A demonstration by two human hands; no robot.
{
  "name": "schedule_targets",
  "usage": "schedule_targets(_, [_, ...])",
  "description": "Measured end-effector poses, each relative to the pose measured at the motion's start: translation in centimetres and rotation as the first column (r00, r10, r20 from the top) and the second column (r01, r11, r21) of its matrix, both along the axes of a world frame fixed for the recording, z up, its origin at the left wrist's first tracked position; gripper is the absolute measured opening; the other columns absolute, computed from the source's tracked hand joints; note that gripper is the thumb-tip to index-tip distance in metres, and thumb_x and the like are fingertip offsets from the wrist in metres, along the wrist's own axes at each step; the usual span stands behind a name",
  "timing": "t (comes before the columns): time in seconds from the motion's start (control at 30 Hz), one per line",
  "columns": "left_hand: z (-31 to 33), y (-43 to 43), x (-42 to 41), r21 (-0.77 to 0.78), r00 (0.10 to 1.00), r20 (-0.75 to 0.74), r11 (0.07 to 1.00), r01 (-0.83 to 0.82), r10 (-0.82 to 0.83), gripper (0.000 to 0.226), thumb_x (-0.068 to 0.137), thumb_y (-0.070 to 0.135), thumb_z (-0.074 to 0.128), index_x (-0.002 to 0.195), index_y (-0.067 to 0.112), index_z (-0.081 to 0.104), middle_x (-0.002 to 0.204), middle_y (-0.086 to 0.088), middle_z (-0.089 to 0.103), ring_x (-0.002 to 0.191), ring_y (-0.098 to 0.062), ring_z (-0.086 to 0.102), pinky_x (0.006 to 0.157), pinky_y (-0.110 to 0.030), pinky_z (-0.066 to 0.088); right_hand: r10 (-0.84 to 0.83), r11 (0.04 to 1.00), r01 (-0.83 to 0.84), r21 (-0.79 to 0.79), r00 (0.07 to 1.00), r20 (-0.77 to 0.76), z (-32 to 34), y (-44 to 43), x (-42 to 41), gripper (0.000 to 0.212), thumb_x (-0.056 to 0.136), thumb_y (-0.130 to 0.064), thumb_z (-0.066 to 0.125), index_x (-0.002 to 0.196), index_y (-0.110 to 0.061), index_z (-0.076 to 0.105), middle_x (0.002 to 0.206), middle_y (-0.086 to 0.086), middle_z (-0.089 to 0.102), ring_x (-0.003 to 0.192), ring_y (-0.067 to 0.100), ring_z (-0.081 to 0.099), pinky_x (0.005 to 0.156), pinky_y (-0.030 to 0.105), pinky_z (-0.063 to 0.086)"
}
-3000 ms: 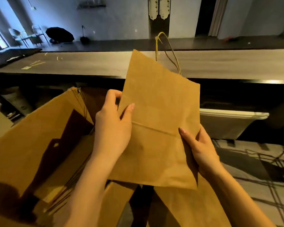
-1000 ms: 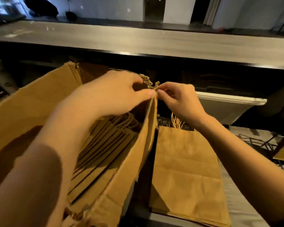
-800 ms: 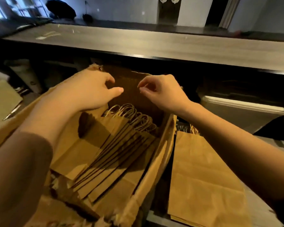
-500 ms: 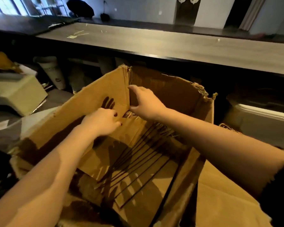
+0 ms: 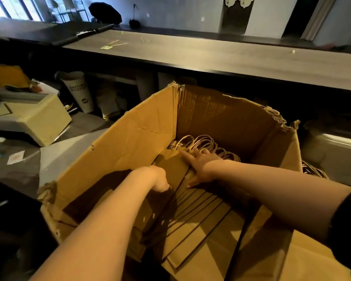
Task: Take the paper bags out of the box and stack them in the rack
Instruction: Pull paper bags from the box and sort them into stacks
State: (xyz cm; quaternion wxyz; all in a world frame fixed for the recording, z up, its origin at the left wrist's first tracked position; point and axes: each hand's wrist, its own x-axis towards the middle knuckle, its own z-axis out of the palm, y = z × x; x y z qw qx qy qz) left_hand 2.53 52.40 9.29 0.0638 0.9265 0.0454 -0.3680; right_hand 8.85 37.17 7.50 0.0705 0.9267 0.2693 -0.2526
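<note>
A large open cardboard box [image 5: 130,142] with torn rims fills the middle of the view. Several flat brown paper bags [image 5: 201,226] lie fanned inside it, their twisted handles [image 5: 199,141] bunched at the far end. My left hand [image 5: 157,178] is down in the box, fingers curled over the left edge of the top bag [image 5: 173,167]. My right hand [image 5: 200,165] lies flat on the same bag near the handles, fingers spread. More flat bags [image 5: 316,258] rest outside the box at the lower right. I cannot make out the rack.
A long wooden counter [image 5: 231,55] runs behind the box. On the left stand a stack of white paper cups [image 5: 77,90] and a cream-coloured case [image 5: 34,118] amid clutter. A pale tub [image 5: 342,147] sits to the right of the box.
Both hands dropped from the box's far rim down onto the bags inside. The left hand closed on the top bag's edge. My view swung left over the box.
</note>
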Motion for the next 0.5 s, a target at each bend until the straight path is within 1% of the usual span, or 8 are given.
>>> schedule_targets(0.07, [-0.2,0.0,-0.3,-0.006,0.999,-0.038,1.0,-0.003,0.003,0.054,0.096,0.041,0.046,0.139,0.009,0.042,0.14,-0.012,0.045,0.124,-0.029,0.046,0.103,-0.036,0.04,-0.024,1.0,0.024,-0.005,0.999,0.023,0.1,0.3,0.2,0.122,0.067,-0.066,0.07,0.149,-0.032,-0.014,0.159,0.011,0.01,0.143,0.042,0.005,0.113,0.054,0.016])
schedule_targets(0.17, [-0.2,0.0,-0.5,-0.001,0.998,-0.061,1.0,0.0,0.0,0.054,0.097,0.04,0.044,0.141,0.009,0.039,0.143,-0.013,0.042,0.126,-0.029,0.044,0.104,-0.036,0.039,-0.049,0.999,0.05,-0.016,0.997,0.064,0.2,0.4,0.2,0.123,0.063,-0.064,0.074,0.15,-0.032,-0.008,0.155,0.012,0.02,0.141,0.041,0.011,0.112,0.052,0.019])
schedule_targets(0.23, [0.0,-0.1,-0.5,0.001,0.999,-0.053,1.0,0.007,-0.007,0.056,0.098,0.041,0.042,0.143,0.008,0.036,0.147,-0.012,0.037,0.131,-0.03,0.04,0.106,-0.036,0.036,-0.072,0.997,0.071,0.013,0.994,0.083,0.7,0.4,0.0,0.12,0.065,-0.055,0.078,0.151,-0.033,-0.002,0.153,0.014,0.022,0.139,0.041,0.013,0.112,0.049,0.021])
schedule_targets(0.3, [0.4,-0.3,-0.3,-0.012,1.0,-0.028,1.0,0.011,-0.011,0.058,0.098,0.042,0.042,0.144,0.009,0.033,0.149,-0.012,0.035,0.133,-0.03,0.037,0.107,-0.036,0.034,-0.138,0.985,0.129,0.117,0.988,0.07,1.2,0.4,-0.2,0.113,0.068,-0.039,0.082,0.15,-0.031,0.004,0.151,0.016,0.024,0.139,0.04,0.014,0.112,0.048,0.022])
schedule_targets(0.37, [0.7,-0.3,-0.3,-0.031,1.0,0.001,1.0,0.004,-0.004,0.06,0.097,0.041,0.043,0.146,0.009,0.03,0.15,-0.012,0.032,0.134,-0.029,0.036,0.107,-0.035,0.034,-0.24,0.929,0.232,0.289,0.971,-0.008,1.5,0.4,-0.2,0.108,0.068,-0.025,0.083,0.149,-0.03,0.012,0.145,0.015,0.032,0.137,0.037,0.023,0.109,0.046,0.033])
schedule_targets(0.4, [0.8,-0.3,-0.4,-0.039,1.0,0.014,0.999,-0.01,0.01,0.062,0.097,0.04,0.044,0.147,0.009,0.026,0.151,-0.012,0.031,0.135,-0.029,0.035,0.107,-0.035,0.034,-0.277,0.884,0.28,0.374,0.959,-0.064,1.5,0.3,-0.2,0.106,0.067,-0.019,0.083,0.148,-0.029,0.016,0.141,0.014,0.038,0.133,0.034,0.032,0.103,0.044,0.042])
schedule_targets(0.47, [0.9,-0.1,-0.5,-0.052,0.998,0.042,0.998,-0.047,0.049,0.068,0.096,0.042,0.045,0.149,0.009,0.018,0.152,-0.013,0.028,0.136,-0.029,0.034,0.108,-0.036,0.034,-0.31,0.777,0.364,0.514,0.931,-0.191,1.6,0.3,-0.5,0.099,0.069,-0.006,0.08,0.147,-0.024,0.023,0.127,0.011,0.05,0.114,0.025,0.052,0.085,0.037,0.056])
schedule_targets(0.5, [0.9,0.1,-0.5,-0.06,0.996,0.059,0.996,-0.066,0.07,0.07,0.096,0.043,0.045,0.15,0.01,0.015,0.153,-0.013,0.027,0.137,-0.03,0.033,0.109,-0.037,0.034,-0.313,0.718,0.402,0.568,0.916,-0.252,1.7,0.3,-0.7,0.094,0.07,-0.001,0.078,0.146,-0.022,0.027,0.118,0.008,0.053,0.103,0.021,0.058,0.077,0.035,0.059])
